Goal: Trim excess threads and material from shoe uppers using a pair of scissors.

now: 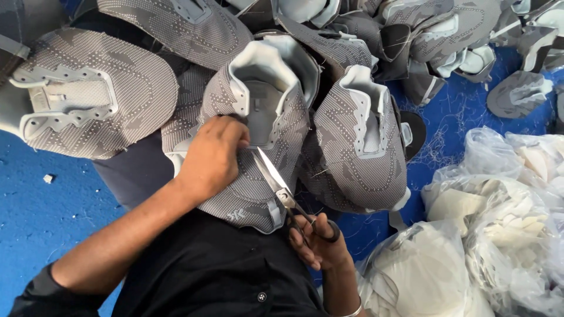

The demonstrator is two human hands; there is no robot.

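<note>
While we look down over our lap, our left hand (214, 155) lies curled and palm-down on a grey knitted shoe upper (258, 158), its fingers pressed against the fabric just beside the pale grey padded collar and tongue opening, pinning the piece in place. Our right hand (320, 243) is closed around the dark handles of a pair of scissors (282, 191), fingers threaded through the loops, and the steel blades stand slightly parted with their tips reaching up to the lower edge of the tongue opening, right next to the left fingertips. That shoe upper rests across our lap on dark clothing, its toe end pointing back towards us. Just beside it on the right lies a second grey upper (358, 152) of the same dotted pattern, its edge touching the first. A flattened upper (88, 100) with pale lace-eyelet trim sits well off to the left, and a heap of more grey uppers (411, 35) crowds the top of the view. All of this lies on a blue floor (35, 205) strewn with thread scraps. Clear plastic bags (499, 235) stuffed with white cut pieces fill the lower right corner, near our right wrist.
</note>
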